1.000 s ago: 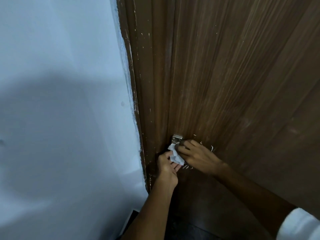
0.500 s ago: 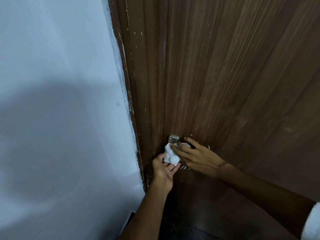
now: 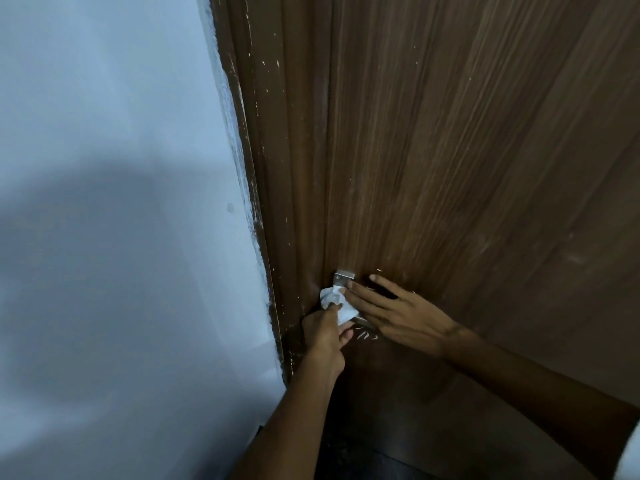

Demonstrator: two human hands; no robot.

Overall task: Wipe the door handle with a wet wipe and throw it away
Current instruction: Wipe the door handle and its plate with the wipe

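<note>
A crumpled white wet wipe (image 3: 335, 301) is pressed against the metal door handle (image 3: 343, 278) on the brown wooden door (image 3: 450, 150). My left hand (image 3: 323, 336) pinches the wipe from below. My right hand (image 3: 398, 315) lies over the handle's lever with its fingers stretched out flat, fingertips touching the wipe. Most of the lever is hidden under my right hand; only the silver plate at its top shows.
A pale blue-white wall (image 3: 121, 202) fills the left side and meets the dark wooden door frame (image 3: 263, 202). Dark floor (image 3: 381, 455) shows at the bottom between my forearms.
My right hand's fingers have straightened and spread over the handle. The left hand has shifted slightly with the wipe, which now shows more between the two hands.
</note>
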